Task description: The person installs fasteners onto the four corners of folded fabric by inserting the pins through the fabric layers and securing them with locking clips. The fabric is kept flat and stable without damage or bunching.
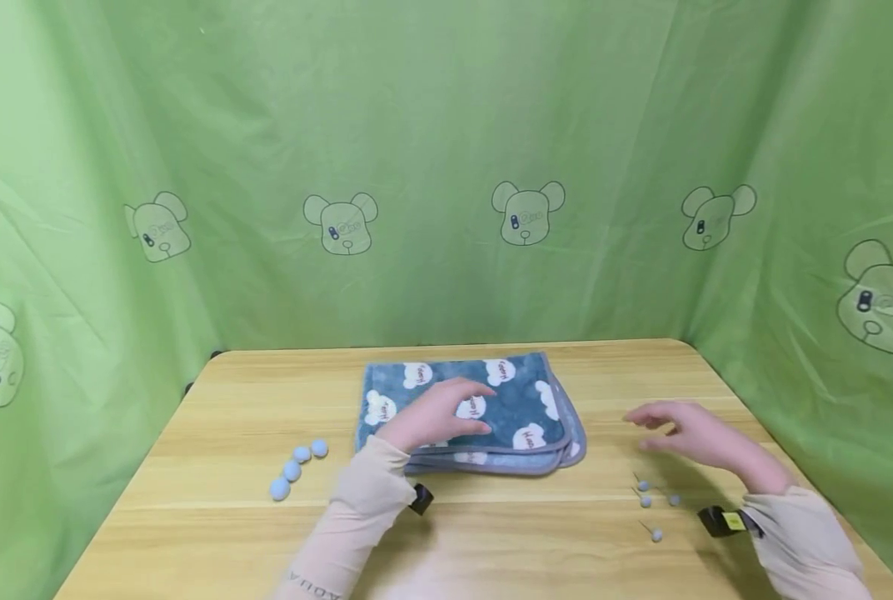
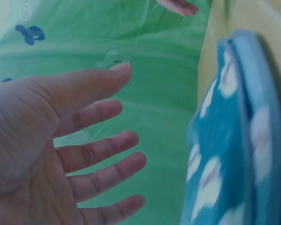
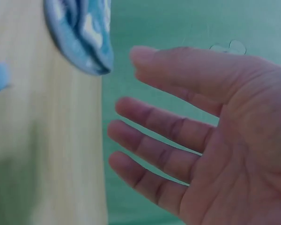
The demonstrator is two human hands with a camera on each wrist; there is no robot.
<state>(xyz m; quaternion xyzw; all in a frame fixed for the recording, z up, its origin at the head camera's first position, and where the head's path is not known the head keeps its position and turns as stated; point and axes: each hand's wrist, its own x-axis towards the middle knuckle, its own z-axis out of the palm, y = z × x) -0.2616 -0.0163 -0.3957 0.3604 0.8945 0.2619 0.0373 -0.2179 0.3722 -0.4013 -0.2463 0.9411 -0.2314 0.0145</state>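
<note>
A folded teal blanket (image 1: 517, 408) with white bear heads and a grey-blue edging lies on the table. My left hand (image 1: 446, 412) hovers over its left half, thumb and fingers spread apart and holding nothing. In the left wrist view the blanket (image 2: 225, 140) shows to the right of my left hand (image 2: 84, 136), apart from the fingertips. My right hand (image 1: 682, 429) is in the air to the right of the blanket, fingers loosely extended and nothing in them. The right wrist view has a rounded blanket corner (image 3: 91, 51) beyond the fingertips of my right hand (image 3: 192, 126).
Several light-blue balls (image 1: 292, 470) sit in a slanting row on the table (image 1: 214, 533), left of the blanket. Several smaller blue balls (image 1: 645, 502), some with thin dark stems, lie below my right hand. Green curtains (image 1: 431, 283) with bear outlines surround the table's back and sides.
</note>
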